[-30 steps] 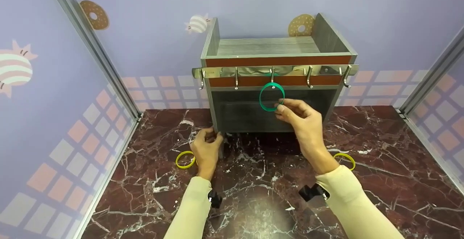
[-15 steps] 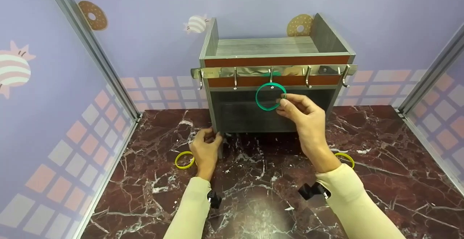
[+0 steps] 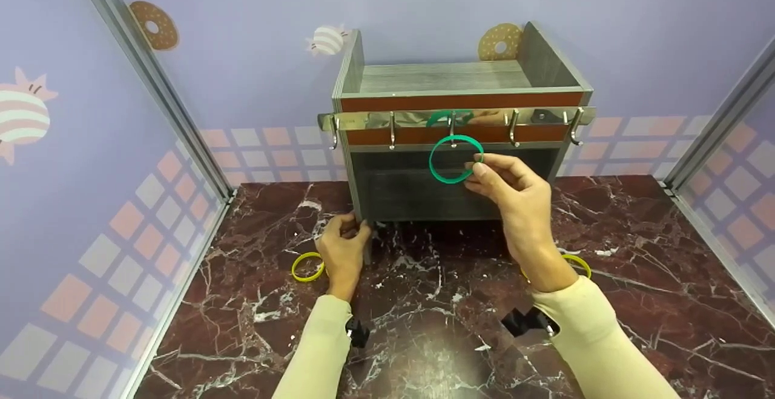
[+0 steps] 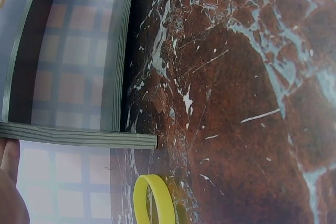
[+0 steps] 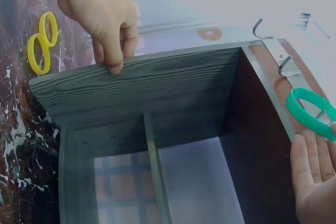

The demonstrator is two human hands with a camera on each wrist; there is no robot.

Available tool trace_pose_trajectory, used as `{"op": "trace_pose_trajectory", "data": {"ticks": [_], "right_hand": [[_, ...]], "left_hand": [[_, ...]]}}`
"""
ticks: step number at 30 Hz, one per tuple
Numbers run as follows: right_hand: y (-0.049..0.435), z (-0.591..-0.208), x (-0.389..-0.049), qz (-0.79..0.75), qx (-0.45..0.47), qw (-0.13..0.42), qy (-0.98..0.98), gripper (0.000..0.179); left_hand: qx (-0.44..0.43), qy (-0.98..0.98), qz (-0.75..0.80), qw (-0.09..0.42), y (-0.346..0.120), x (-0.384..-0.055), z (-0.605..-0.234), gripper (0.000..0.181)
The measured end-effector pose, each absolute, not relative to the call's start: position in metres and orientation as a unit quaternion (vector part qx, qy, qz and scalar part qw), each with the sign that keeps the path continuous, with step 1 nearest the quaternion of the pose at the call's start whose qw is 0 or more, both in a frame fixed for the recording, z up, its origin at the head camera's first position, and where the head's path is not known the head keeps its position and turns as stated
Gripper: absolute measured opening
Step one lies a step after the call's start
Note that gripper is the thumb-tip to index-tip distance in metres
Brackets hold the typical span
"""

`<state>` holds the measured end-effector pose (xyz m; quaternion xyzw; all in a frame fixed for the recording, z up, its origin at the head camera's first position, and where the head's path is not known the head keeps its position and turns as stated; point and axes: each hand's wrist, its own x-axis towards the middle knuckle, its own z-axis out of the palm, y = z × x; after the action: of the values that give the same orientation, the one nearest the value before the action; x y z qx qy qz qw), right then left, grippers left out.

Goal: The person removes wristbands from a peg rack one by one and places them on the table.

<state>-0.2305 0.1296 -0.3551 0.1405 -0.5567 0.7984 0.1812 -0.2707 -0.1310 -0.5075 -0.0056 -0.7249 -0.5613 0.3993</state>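
My right hand [image 3: 517, 202] pinches a thin green silicone wristband [image 3: 457, 137] between thumb and fingers. The band is held in front of the middle hook [image 3: 452, 125] of a shiny metal rail, overlapping the hook's lower tip in the head view. From the right wrist view, the green wristband [image 5: 302, 116] stands close by the hooks, with my right palm below it. My left hand [image 3: 343, 247] grips the lower left side panel of a grey wooden rack [image 3: 448, 78]. In the right wrist view the left thumb presses that panel's edge [image 5: 157, 55].
Yellow wristbands [image 3: 309, 280] lie on the dark red marble-patterned tabletop [image 3: 424, 338] beside the left hand. More yellow bands [image 3: 580, 261] lie at the right, partly hidden behind the right wrist. The hook rail [image 3: 424, 120] juts past both rack sides. Patterned walls enclose the table.
My right hand has moved slightly right and the green wristband has turned more face-on to the head camera. Its reflection in the rail has grown. The left hand keeps its hold on the rack.
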Motion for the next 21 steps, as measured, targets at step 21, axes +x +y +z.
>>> {"op": "trace_pose_trajectory", "data": {"ticks": [21], "right_hand": [[0.152,-0.372,-0.214,0.808,0.115,0.178,-0.549,0.018]], "left_hand": [[0.009,-0.733,-0.546,0.405,-0.129,-0.269,-0.506,0.015]]}}
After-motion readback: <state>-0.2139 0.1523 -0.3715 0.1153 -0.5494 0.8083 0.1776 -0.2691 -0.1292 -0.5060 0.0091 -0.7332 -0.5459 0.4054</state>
